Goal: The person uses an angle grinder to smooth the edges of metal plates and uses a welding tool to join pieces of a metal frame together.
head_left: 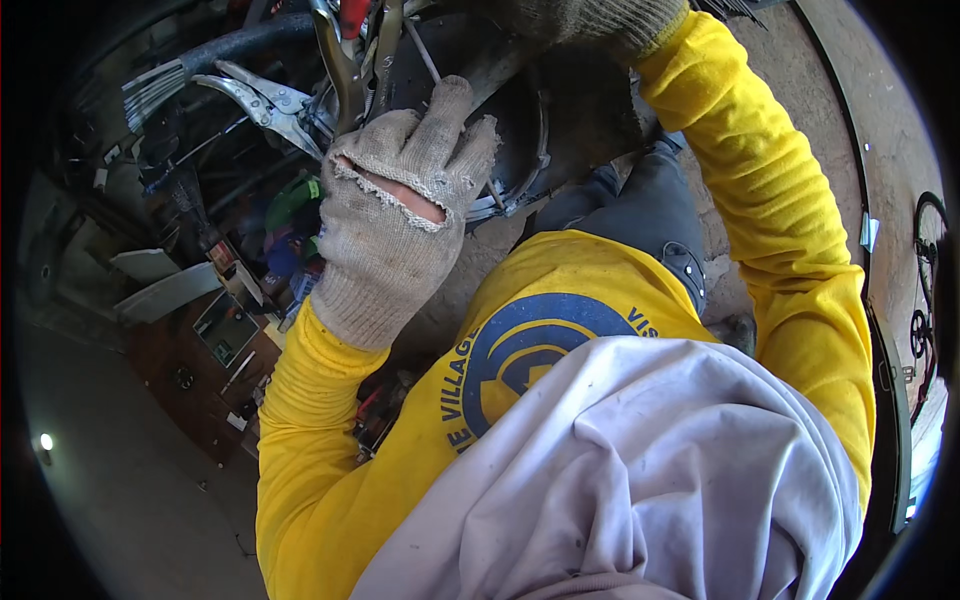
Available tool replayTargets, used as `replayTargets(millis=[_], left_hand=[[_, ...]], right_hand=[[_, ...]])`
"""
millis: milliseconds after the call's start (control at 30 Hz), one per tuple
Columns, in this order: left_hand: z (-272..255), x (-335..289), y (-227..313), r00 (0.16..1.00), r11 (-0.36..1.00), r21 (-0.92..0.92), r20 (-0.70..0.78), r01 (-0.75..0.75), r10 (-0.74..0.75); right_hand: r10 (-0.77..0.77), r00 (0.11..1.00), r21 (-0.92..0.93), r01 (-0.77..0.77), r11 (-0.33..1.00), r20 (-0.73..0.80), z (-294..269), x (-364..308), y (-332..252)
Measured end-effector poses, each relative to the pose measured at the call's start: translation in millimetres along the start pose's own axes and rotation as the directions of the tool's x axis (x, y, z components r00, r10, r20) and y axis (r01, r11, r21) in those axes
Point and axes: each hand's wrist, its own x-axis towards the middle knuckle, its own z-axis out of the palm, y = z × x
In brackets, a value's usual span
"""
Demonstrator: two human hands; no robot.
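My left hand (395,220), in a grey knit glove torn open across the back, reaches up into a cluster of metal parts. Its fingers are bent, and their undersides and the thumb are hidden. A thin metal rod (422,50) meets one fingertip; I cannot tell whether the hand grips it. Locking pliers (265,105) with silver handles sit just left of the hand, and a brassy clamp-like tool (345,65) stands beside its knuckles. My right hand (605,22), also gloved, is at the top edge over a dark metal surface (590,110); its fingers are out of sight.
A bundle of thin rods (155,95) lies at the upper left. Lower left is a brown board (165,350) with small items on it. A bicycle wheel (930,225) shows at the far right. Pale cloth (640,470) hangs over my yellow shirt.
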Motion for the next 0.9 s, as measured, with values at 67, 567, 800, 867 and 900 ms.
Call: replayTargets(millis=[67, 567, 800, 867, 900], left_hand=[[-4.8, 4.7, -2.6, 0.999, 0.999, 0.004, -0.015, -0.052, 0.052], [-7.1, 7.9, -0.1, 0.999, 0.999, -0.019, 0.029, -0.037, 0.038], [-7.8, 9.6, -3.8, 0.999, 0.998, -0.040, 0.001, -0.052, 0.052], [-6.8, 7.5, -3.0, 0.999, 0.996, -0.090, 0.028, -0.014, 0.016], [-6.0, 7.8, -2.8, 1.000, 0.996, -0.086, 0.019, -0.003, 0.005]], right_hand=[[-0.054, 0.998, 0.066, 0.057, 0.996, -0.040, -4.4, -3.7, 0.7], [-0.205, 0.979, -0.174, 0.201, 0.964, -0.003, 1.9, 5.4, 3.5], [-0.209, 0.978, -0.213, 0.204, 0.955, -0.002, -31.0, -5.9, -10.3], [-0.154, 0.987, -0.212, 0.140, 0.967, -0.049, -26.7, -5.7, -6.7], [-0.086, 0.991, -0.207, 0.063, 0.976, -0.105, -23.4, -6.2, -4.5]])
